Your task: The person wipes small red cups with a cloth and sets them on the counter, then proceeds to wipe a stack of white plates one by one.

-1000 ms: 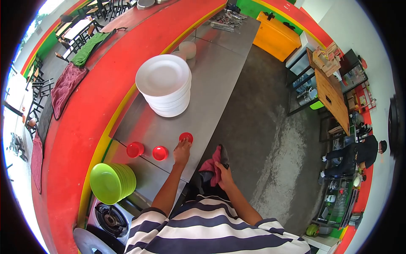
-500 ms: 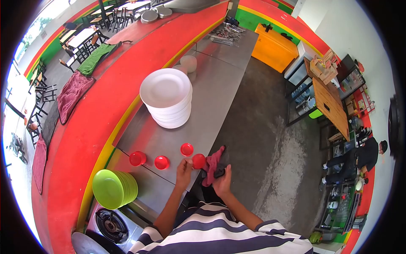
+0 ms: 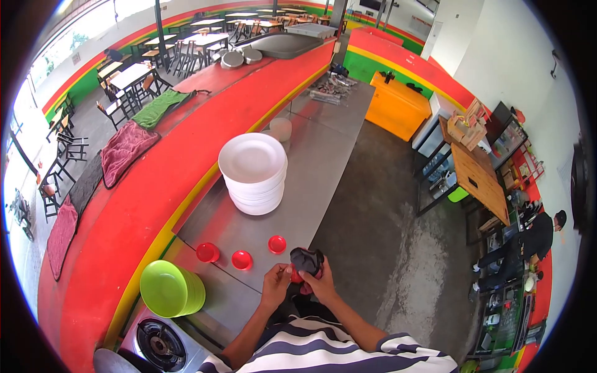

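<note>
Over the counter's front edge, my left hand (image 3: 277,285) grips a small red cup (image 3: 293,274), mostly hidden under cloth. My right hand (image 3: 321,283) is closed on a dark grey and red cloth (image 3: 306,261), which is bunched over the cup's mouth. Three similar red cups stand on the steel counter (image 3: 311,161): one nearest my hands (image 3: 277,244), a middle one (image 3: 242,260) and one farther left (image 3: 208,252). Beyond them rises a stack of white plates (image 3: 253,165). Stacked green plates (image 3: 168,289) are to the left of my left forearm.
A gas stove (image 3: 165,342) sits at lower left. Along the left runs a red ledge (image 3: 205,118) with cloths (image 3: 130,149) laid over it. Bagged cutlery (image 3: 329,90) lies at the counter's far end. At right, a person in dark clothes (image 3: 538,236) stands by shelves.
The cloth has gone from beside the red cup to over it, and my right hand has come closer to my left. The camera view has tilted up slightly.
</note>
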`<move>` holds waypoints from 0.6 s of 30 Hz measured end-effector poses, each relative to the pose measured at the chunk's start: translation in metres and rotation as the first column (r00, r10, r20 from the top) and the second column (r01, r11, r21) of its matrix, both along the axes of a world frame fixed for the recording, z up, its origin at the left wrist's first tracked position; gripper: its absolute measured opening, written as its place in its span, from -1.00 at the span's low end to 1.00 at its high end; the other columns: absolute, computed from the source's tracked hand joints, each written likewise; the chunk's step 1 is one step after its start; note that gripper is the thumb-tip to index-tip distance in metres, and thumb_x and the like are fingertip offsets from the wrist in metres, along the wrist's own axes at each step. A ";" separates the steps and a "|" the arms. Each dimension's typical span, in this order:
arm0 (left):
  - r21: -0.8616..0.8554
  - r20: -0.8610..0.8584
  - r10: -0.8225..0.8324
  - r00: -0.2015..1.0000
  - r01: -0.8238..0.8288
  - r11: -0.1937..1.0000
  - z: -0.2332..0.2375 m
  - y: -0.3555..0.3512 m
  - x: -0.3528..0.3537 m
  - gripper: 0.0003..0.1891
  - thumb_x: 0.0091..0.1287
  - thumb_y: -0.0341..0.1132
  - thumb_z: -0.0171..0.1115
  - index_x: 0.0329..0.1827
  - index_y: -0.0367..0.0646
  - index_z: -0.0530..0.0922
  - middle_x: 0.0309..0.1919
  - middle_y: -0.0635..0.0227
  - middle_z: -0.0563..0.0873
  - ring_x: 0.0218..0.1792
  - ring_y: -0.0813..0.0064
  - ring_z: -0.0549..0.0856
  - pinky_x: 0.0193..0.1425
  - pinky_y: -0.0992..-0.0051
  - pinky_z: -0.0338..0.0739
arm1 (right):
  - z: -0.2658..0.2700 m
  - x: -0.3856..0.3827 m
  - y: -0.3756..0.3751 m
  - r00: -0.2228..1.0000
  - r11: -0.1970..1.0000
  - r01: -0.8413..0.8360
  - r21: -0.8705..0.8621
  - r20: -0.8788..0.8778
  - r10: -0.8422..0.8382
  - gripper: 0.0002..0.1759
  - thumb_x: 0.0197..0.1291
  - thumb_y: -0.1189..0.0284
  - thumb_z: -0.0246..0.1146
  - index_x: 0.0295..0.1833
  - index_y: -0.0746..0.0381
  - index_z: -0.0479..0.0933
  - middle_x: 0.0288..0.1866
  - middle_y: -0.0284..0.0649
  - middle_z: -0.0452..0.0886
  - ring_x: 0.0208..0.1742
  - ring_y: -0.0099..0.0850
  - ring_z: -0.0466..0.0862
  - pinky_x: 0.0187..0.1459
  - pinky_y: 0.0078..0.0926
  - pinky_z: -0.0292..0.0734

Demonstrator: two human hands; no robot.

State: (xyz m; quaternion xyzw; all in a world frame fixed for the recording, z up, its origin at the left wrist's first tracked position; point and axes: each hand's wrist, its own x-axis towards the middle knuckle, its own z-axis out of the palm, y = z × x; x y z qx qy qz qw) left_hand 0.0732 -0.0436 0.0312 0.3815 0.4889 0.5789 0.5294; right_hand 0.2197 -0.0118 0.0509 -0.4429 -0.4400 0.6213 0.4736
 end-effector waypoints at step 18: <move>-0.123 0.234 0.301 0.924 -0.279 0.952 0.005 -0.081 -0.016 -0.70 0.56 -0.17 0.12 -0.02 -0.29 0.55 -0.20 0.31 0.73 -0.19 0.55 0.71 0.01 0.46 0.61 | -0.007 -0.039 -0.032 0.950 0.936 -0.311 0.166 0.089 0.300 -0.39 0.20 0.40 0.45 0.26 0.27 0.31 0.03 -0.26 0.55 0.01 -0.58 0.56 0.02 -0.54 0.52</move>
